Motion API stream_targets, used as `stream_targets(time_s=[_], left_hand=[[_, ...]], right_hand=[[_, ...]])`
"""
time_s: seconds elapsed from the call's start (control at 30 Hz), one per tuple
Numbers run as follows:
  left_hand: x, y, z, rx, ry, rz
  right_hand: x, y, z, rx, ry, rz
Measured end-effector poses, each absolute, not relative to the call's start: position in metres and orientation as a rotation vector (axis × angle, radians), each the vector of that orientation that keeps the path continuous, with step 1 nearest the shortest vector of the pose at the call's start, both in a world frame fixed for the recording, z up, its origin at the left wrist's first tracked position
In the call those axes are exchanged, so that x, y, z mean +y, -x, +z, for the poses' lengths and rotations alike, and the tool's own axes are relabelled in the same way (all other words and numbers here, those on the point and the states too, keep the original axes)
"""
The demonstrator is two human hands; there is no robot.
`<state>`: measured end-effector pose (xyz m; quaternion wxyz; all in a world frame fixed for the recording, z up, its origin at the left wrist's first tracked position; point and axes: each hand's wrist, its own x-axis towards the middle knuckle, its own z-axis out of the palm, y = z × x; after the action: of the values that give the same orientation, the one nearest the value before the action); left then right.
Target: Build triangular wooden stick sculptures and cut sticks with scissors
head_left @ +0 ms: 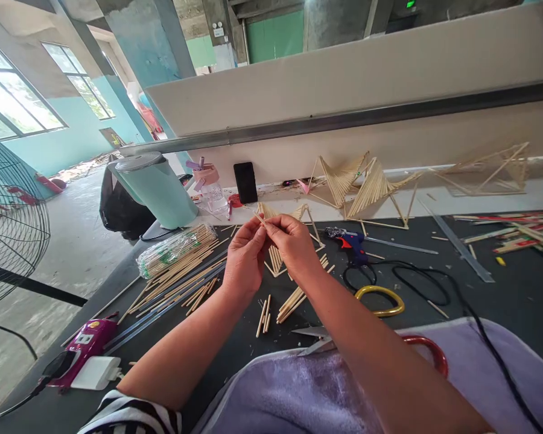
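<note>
Left of the glue gun (356, 246), above the worktop (235, 337): one thin wooden stick (259, 219). Left hand (244, 259) and right hand (294, 244): close together, thumbs and fingers pinching the stick; anything else between them could not be told.

Risks, as judged: snapping or slipping of the stick, should the pinch have pressed unevenly. Small stick frame (276, 260), left of the gun and partly hidden behind the hands: liable to a knock from a knuckle. Scissors (315, 345), nearer than the gun, blades parted beside the right forearm: a nick possible if that arm dropped. Cord (470, 307), right of the gun: a snag there could have dragged the tool. Heat of the nozzle: not shown.

Surface: loose sticks (181, 277) and wrapped bundle (176, 250), well left of the gun; purple cloth (289, 392), nearer; larger stick frames (344, 181), just beyond; coloured sticks (525, 232), far right.

Room: pale panel (298, 102), beyond the gun; wire-guarded fan (13, 241), concrete floor (79, 211) and windows (13, 90), all far left of it.
</note>
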<state>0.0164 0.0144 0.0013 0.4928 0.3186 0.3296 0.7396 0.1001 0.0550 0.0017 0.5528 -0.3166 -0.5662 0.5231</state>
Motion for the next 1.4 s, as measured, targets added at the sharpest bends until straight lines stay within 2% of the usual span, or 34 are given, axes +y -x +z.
stream_targets(time_s=[0.63,1.4], left_hand=[[0.023,-0.008,-0.001,0.773,-0.675,1.684],[0.026,-0.004,-0.003,0.858,-0.607,1.646]], right_hand=[[0.058,-0.092,-0.008,-1.337,0.803,1.201],[0.058,-0.087,-0.016,-1.456,0.893,0.871]])
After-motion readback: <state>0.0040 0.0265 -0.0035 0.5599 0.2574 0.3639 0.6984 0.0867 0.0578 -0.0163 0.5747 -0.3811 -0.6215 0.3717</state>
